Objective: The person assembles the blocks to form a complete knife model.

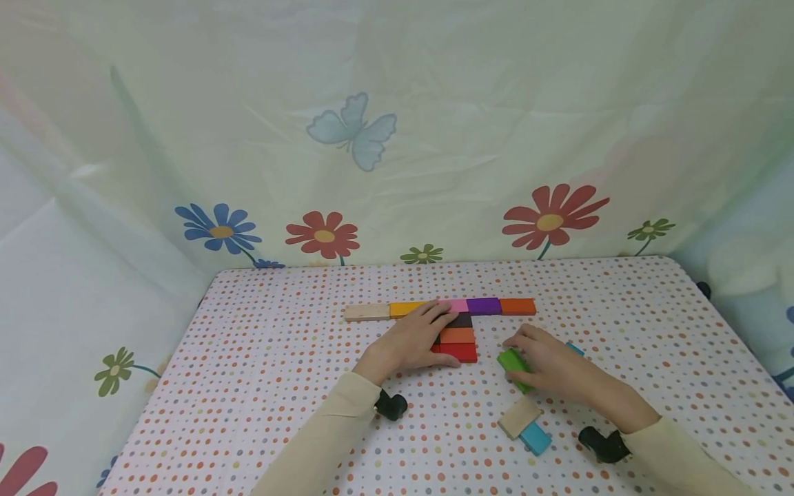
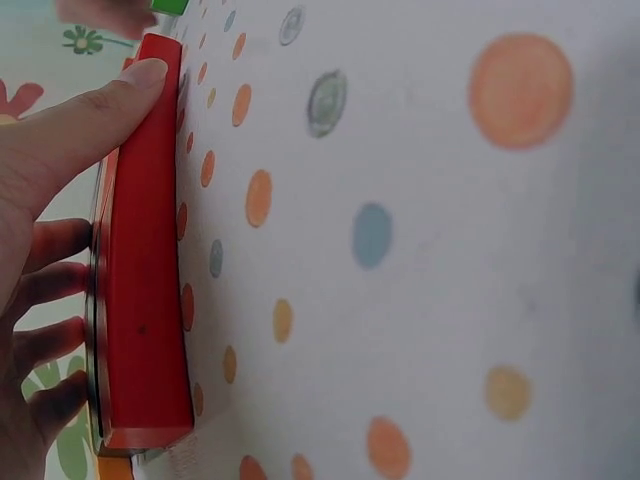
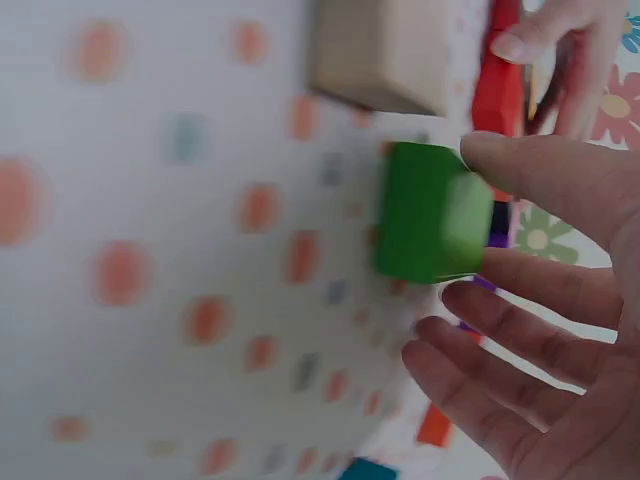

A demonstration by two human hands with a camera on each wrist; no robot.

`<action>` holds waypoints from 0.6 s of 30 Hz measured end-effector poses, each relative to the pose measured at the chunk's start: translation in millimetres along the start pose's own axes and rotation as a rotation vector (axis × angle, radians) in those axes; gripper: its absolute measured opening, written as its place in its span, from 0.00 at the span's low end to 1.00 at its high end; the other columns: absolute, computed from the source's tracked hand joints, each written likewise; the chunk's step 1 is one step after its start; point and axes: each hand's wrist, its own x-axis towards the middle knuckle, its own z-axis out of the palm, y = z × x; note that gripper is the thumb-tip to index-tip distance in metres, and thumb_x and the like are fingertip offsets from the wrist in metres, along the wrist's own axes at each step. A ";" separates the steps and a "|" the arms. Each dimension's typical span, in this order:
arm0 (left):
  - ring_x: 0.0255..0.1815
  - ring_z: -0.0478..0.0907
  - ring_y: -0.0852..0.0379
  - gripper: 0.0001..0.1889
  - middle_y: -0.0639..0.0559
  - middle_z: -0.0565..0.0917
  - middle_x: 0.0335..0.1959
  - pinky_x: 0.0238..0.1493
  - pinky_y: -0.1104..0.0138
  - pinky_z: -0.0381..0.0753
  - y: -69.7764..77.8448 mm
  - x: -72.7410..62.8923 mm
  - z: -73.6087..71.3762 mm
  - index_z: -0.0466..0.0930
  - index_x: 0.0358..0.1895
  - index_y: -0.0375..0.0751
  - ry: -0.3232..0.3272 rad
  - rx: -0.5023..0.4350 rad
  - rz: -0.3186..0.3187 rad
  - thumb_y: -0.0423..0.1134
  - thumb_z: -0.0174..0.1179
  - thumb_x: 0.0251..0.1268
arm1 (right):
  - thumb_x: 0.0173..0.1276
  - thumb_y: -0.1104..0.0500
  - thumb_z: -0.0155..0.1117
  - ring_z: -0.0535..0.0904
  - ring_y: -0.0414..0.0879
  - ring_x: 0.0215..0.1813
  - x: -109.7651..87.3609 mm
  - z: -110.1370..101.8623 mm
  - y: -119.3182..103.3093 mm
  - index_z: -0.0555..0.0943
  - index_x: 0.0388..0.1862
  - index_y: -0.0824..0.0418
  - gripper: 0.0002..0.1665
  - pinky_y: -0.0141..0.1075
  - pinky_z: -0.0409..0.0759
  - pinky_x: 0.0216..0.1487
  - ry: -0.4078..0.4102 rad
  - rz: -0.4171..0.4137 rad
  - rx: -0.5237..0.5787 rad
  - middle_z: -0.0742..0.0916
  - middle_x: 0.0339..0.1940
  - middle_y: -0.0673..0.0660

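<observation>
My left hand [image 1: 409,341] rests over the left part of a stack of block rows. Its thumb lies along the red block [image 1: 459,353], and its spread fingers reach across to the pink block [image 1: 457,305]. In the left wrist view the thumb touches the end of the long red side [image 2: 150,260]. An orange block [image 1: 457,335] and a black block [image 1: 462,320] lie behind the red one, partly covered. My right hand [image 1: 555,365] pinches a green block [image 1: 512,362] between thumb and index finger; the right wrist view has this green block [image 3: 425,215] close over the cloth, other fingers held apart.
A line of blocks runs along the back: plain wood [image 1: 366,313], yellow [image 1: 404,309], pink, purple [image 1: 484,306] and orange [image 1: 517,306]. Near the right hand lie a wooden block [image 1: 520,417], a blue block [image 1: 535,439] and another blue block [image 1: 575,349], partly hidden. Dotted cloth [image 1: 260,386] covers the table.
</observation>
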 end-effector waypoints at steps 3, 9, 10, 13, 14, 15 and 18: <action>0.86 0.50 0.50 0.48 0.51 0.53 0.86 0.82 0.59 0.53 0.0 -0.3 0.7 0.56 0.85 0.49 0.005 -0.002 0.005 0.72 0.57 0.70 | 0.59 0.52 0.84 0.77 0.45 0.42 -6.3 5.5 2.9 0.84 0.55 0.68 0.32 0.42 0.82 0.41 -0.004 0.029 0.023 0.82 0.46 0.58; 0.86 0.49 0.50 0.48 0.51 0.53 0.86 0.82 0.59 0.52 0.7 -0.2 0.0 0.55 0.85 0.49 -0.001 -0.008 0.008 0.71 0.57 0.71 | 0.59 0.54 0.84 0.78 0.45 0.40 -9.2 8.6 1.4 0.83 0.57 0.71 0.33 0.42 0.84 0.41 0.002 0.058 0.056 0.82 0.46 0.58; 0.86 0.49 0.50 0.48 0.51 0.53 0.86 0.82 0.59 0.52 0.9 -0.2 -0.1 0.55 0.85 0.49 -0.003 -0.008 0.007 0.71 0.57 0.71 | 0.59 0.55 0.84 0.77 0.45 0.40 -9.2 8.6 0.3 0.83 0.57 0.71 0.33 0.42 0.84 0.41 0.004 0.064 0.055 0.82 0.46 0.58; 0.86 0.49 0.50 0.49 0.51 0.53 0.86 0.82 0.59 0.52 0.6 -0.1 0.4 0.55 0.85 0.49 -0.002 -0.009 0.004 0.72 0.57 0.70 | 0.59 0.56 0.83 0.76 0.45 0.39 -8.6 8.9 -4.5 0.83 0.57 0.72 0.32 0.42 0.83 0.40 0.017 0.095 0.056 0.82 0.45 0.58; 0.86 0.49 0.50 0.49 0.51 0.53 0.86 0.82 0.59 0.52 0.4 0.1 0.6 0.55 0.85 0.49 0.000 -0.009 0.003 0.72 0.57 0.70 | 0.58 0.57 0.83 0.76 0.45 0.39 -8.2 9.1 -6.2 0.83 0.56 0.72 0.32 0.41 0.82 0.39 0.023 0.104 0.058 0.82 0.45 0.59; 0.86 0.49 0.50 0.48 0.51 0.53 0.86 0.82 0.59 0.52 0.4 0.1 0.7 0.55 0.85 0.49 0.001 -0.010 0.002 0.71 0.57 0.70 | 0.58 0.57 0.83 0.76 0.45 0.38 -7.7 9.4 -7.9 0.83 0.56 0.73 0.32 0.41 0.82 0.38 0.031 0.113 0.054 0.82 0.44 0.59; 0.86 0.49 0.50 0.48 0.51 0.53 0.86 0.82 0.59 0.52 0.2 0.5 0.5 0.56 0.85 0.49 0.005 -0.011 0.003 0.71 0.57 0.70 | 0.57 0.59 0.84 0.76 0.45 0.36 -6.4 10.5 -12.1 0.83 0.55 0.75 0.32 0.40 0.82 0.36 0.057 0.143 0.046 0.83 0.41 0.59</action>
